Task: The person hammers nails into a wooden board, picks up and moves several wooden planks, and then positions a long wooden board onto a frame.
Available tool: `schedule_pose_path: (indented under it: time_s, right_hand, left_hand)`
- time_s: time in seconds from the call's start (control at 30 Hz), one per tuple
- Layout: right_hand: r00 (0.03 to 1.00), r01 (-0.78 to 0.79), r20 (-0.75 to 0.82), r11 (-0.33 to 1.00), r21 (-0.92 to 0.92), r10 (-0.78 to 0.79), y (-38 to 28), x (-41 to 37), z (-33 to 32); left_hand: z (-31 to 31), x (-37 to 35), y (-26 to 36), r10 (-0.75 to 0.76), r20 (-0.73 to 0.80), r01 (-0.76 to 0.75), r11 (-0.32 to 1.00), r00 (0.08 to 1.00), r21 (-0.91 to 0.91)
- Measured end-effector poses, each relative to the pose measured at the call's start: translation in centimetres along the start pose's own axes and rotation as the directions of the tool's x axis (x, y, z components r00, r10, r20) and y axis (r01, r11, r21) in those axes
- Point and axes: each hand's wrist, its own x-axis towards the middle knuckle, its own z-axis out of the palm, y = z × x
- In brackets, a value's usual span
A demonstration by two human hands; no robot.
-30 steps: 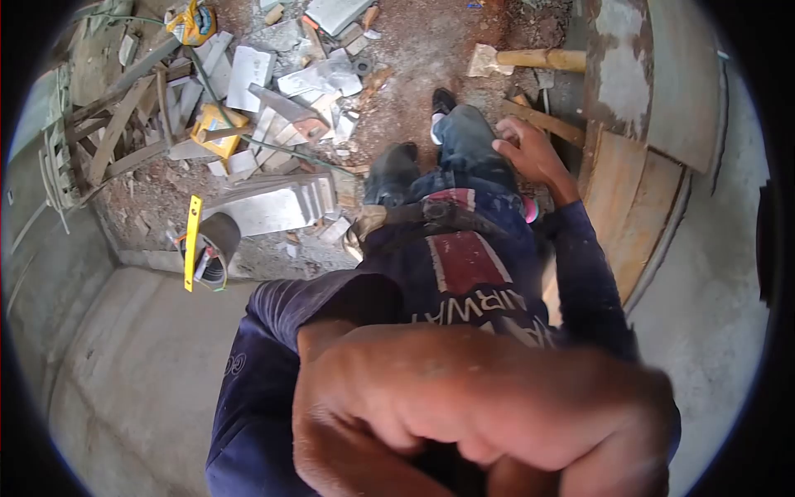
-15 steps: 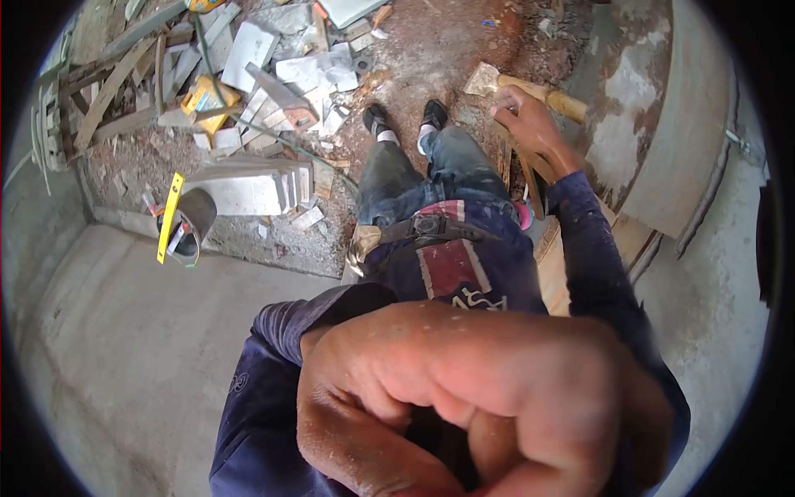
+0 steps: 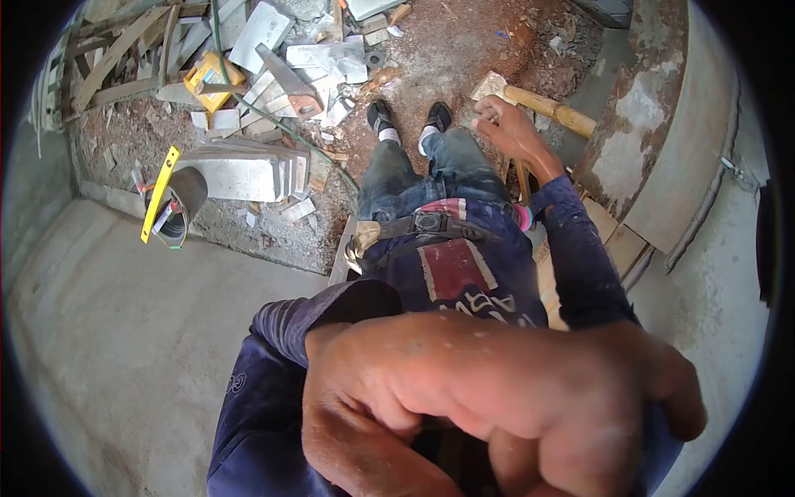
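Very close to the camera, my left hand (image 3: 472,381) fills the bottom middle, its fingers curled round; what they hold, if anything, is hidden. My right hand (image 3: 517,137) is out beyond my right thigh, fingers loosely bent and the thumb apart from them, with nothing visible between. Just beside its fingers lies a tool with a thick wooden handle (image 3: 555,112) and a pale, dusty head (image 3: 489,85). Whether the hand touches it I cannot tell.
A bucket (image 3: 186,199) with a yellow level (image 3: 161,195) leaning on it stands left, beside stacked grey slabs (image 3: 236,176). Beyond are a handsaw (image 3: 290,83), a yellow container (image 3: 214,79), a green hose (image 3: 290,132) and scrap wood. Boards (image 3: 687,149) line the right.
My right hand has shifted slightly up and left, its thumb now more apart from the fingers. My left hand reaches farther right, with one finger sticking out. The view has shifted slightly.
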Motion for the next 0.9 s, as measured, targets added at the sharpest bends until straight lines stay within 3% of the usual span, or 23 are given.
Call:
schedule_pose_path:
  time_s: [0.7,0.9]
  right_hand:
    - [0.997,0.069,0.038,0.998,0.006,-0.069,-1.1,0.5,1.6]
    - [0.998,0.060,0.011,0.998,-0.024,-0.060,-1.6,0.8,0.4]
  left_hand:
    - [0.4,-2.1,-0.4,0.151,0.094,-0.164,0.976,0.984,0.144]
    - [0.5,-2.0,-2.1,0.391,0.160,-0.422,0.847,0.907,0.322]
